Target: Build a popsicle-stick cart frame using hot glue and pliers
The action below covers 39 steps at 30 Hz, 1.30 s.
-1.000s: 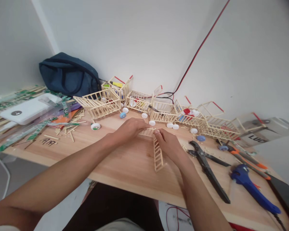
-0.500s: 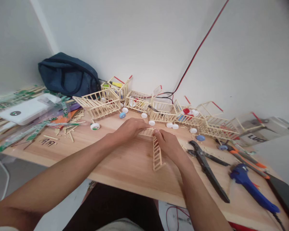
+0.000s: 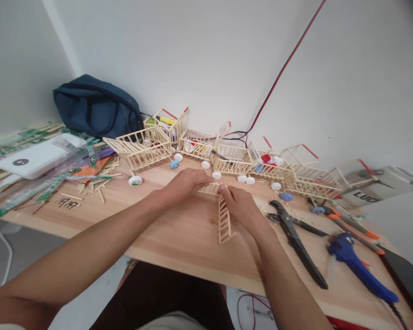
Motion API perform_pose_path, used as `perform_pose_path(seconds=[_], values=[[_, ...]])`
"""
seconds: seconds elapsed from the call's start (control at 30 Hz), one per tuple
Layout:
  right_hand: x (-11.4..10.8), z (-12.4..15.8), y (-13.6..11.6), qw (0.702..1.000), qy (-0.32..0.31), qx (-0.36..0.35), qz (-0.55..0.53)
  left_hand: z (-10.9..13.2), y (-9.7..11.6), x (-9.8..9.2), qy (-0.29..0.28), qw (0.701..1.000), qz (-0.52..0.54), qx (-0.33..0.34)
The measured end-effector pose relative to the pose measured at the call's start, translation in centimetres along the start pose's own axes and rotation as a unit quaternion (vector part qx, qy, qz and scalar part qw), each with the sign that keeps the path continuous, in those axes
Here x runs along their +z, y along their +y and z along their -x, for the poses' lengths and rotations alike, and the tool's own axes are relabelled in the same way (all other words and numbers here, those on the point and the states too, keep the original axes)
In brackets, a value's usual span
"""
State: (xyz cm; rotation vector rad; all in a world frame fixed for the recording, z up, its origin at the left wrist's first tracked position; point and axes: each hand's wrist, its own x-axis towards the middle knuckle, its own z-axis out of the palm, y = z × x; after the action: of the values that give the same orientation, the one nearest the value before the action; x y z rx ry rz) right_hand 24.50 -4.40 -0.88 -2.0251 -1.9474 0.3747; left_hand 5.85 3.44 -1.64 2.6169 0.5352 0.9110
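My left hand (image 3: 184,183) and my right hand (image 3: 239,206) meet over the middle of the wooden table (image 3: 179,238). The left hand's fingers are closed on a small panel of wooden sticks (image 3: 209,188) that lies across. The right hand pinches the top of a ladder-like stick panel (image 3: 223,222) that runs toward me, its far end touching the other panel at a corner.
Several stick-built carts (image 3: 227,158) with bottle-cap wheels line the wall. A dark blue bag (image 3: 96,107) sits at the back left, a white box (image 3: 34,158) and loose sticks on the left. Black pliers (image 3: 296,238), a blue tool (image 3: 361,268) and orange-handled tools (image 3: 351,227) lie on the right.
The ladder-like panel's near end has shifted slightly left and stands a bit more upright under my right hand. Both hands stay in place.
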Motion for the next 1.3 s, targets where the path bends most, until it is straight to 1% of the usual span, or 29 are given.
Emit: perform_pose_path(seconds=[0.3, 0.57, 1.3], values=[[-0.16, 0.08, -0.21, 1.000, 0.002, 0.004, -0.008, -0.01, -0.35, 0.21, 0.004, 1.000, 0.000, 0.006], [-0.15, 0.10, -0.10, 1.000, 0.005, -0.002, 0.006, 0.00, -0.28, 0.15, 0.002, 1.000, -0.003, 0.003], [-0.06, 0.02, 0.05, 1.000, 0.000, -0.008, -0.002, 0.02, -0.21, 0.05, -0.003, 1.000, -0.001, 0.000]])
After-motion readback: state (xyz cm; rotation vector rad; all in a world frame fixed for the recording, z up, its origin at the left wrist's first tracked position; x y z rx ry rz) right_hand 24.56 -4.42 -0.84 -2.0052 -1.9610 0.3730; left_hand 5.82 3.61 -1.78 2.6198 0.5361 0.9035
